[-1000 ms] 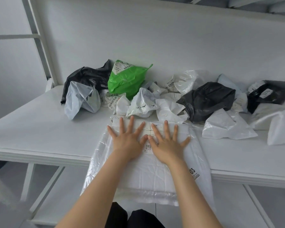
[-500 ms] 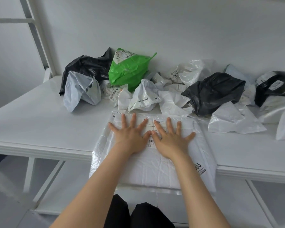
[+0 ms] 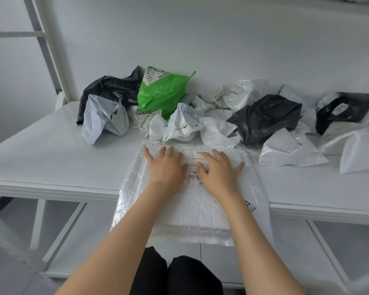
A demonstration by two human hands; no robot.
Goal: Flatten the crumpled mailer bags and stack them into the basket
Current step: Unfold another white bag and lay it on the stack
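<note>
Left hand [image 3: 165, 167], right hand [image 3: 218, 170] flat, fingers straight, on white mailer bag [image 3: 190, 209].
Recommend sweeping outward from centre — evenly.

The flat white plastic mailer bag [image 3: 192, 207] looks creased with glossy translucent edges, the crumpled green plastic bag [image 3: 160, 92] shiny, the white surface [image 3: 51, 150] smooth and matt.

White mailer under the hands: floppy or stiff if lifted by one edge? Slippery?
Probably floppy: the white mailer is thin creased film, and its near end overhangs the table edge. Likely light: it lies flat, seemingly empty, under the left hand and right hand. Glossy margins suggest it could slide on the smooth top.
</note>
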